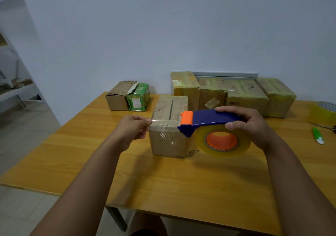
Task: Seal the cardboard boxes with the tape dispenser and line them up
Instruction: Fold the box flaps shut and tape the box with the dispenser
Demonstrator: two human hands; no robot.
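Two grips on one strip. Right hand (252,124) at centre right, curled round the tape dispenser (211,124), orange cutter pointing toward frame left. Left hand (132,128) pinching the free tape end (154,120), just off the left edge of the cardboard box (170,126) at frame centre. Tape stretched left to right across the near top edge, crosswise to the flap seam. Box between both hands. Probably next: down onto the cardboard. Behind, sealed boxes (243,93) lined up at upper right.
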